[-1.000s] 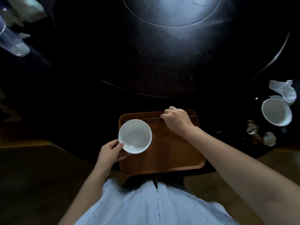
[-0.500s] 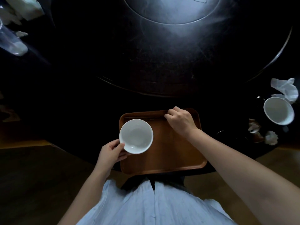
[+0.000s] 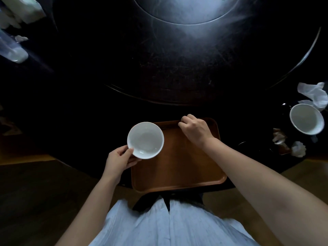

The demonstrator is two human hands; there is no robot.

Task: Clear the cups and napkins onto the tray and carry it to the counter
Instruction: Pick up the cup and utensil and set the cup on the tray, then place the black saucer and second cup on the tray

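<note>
Tray (image 3: 179,167) lies at six o'clock; the left hand (image 3: 119,159) pinches a white bowl (image 3: 145,140) over its ten o'clock corner, the right hand (image 3: 194,129) curled on its far rim.

Bowl (image 3: 145,140) over tray's (image 3: 179,167) left edge — second cup (image 3: 306,119) far right.

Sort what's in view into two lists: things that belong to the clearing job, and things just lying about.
Job:
- wooden tray, right hand on its far rim
- white bowl, held by left hand
- white cup, far right
- crumpled napkins
- loose white napkin

Lying about:
- clear plastic container, far left
- round dark table
</note>
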